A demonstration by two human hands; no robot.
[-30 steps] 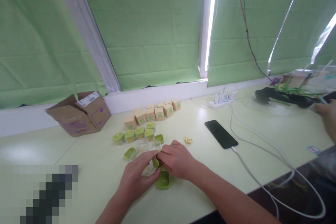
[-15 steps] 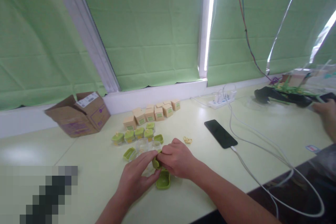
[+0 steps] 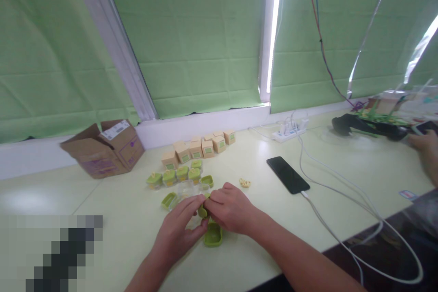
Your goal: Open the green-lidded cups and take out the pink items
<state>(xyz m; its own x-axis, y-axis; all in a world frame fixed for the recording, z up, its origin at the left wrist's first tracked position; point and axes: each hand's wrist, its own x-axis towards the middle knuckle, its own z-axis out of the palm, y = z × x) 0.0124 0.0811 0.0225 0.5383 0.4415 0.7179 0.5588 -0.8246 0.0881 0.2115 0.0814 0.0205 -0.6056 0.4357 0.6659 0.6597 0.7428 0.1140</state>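
Note:
My left hand (image 3: 178,233) and my right hand (image 3: 230,208) meet over the pale green table (image 3: 119,219), both pinching a small green lid (image 3: 202,212) between the fingertips. A clear little container sits under my left fingers, mostly hidden. Just below my right hand lies another green lid (image 3: 213,236), flat on the table. Behind my hands stands a row of small clear jars with green lids (image 3: 176,174), and a loose green lid (image 3: 169,200) lies to the left. A small yellow piece (image 3: 244,183) rests to the right.
Several tan cardboard boxes (image 3: 196,147) line the back, next to an open brown carton (image 3: 104,147). A black phone (image 3: 288,174) lies on its white charging cable (image 3: 342,237), which runs to a power strip (image 3: 288,133). Another person's hand (image 3: 426,148) holds a phone at the far right.
My left fingers have slid slightly up and right along the small green lid; both hands stay in place. The other person's hand has shifted a little.

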